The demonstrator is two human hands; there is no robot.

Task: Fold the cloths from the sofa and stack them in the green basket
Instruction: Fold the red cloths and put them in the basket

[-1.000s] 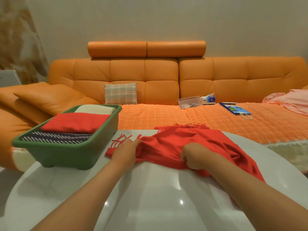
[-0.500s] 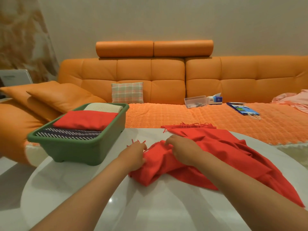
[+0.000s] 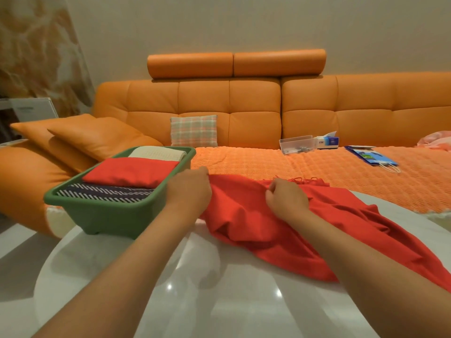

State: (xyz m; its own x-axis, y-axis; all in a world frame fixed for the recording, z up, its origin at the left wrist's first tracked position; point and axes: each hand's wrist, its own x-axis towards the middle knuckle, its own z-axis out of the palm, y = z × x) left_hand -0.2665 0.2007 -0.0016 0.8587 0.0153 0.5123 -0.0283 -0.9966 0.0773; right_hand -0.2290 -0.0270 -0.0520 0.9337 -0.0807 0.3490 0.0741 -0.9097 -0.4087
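Note:
A red fringed cloth (image 3: pixel 246 215) lies rumpled across the far half of the white round table (image 3: pixel 219 301). My left hand (image 3: pixel 189 191) grips its far left corner right beside the green basket (image 3: pixel 109 215). My right hand (image 3: pixel 285 200) pinches the cloth's far edge near the fringe. Both hold the edge lifted slightly off the table. The basket stands on the table's left side and holds a folded red cloth (image 3: pixel 129 172), a navy striped cloth (image 3: pixel 102 192) under it and a cream cloth (image 3: pixel 158 152) at the back.
The orange sofa (image 3: pixel 244 111) runs behind the table with a knitted orange throw (image 3: pixel 292 164). On it lie a plaid cushion (image 3: pixel 194 131), a clear box (image 3: pixel 296 143), a tissue box (image 3: pixel 328 140), a blue bag (image 3: pixel 371 157) and a pink cloth (image 3: pixel 436 140) at far right.
Both hands have moved away from me and spread apart, carrying the red cloth's near edge up toward the far side. The left hand now sits beside the basket.

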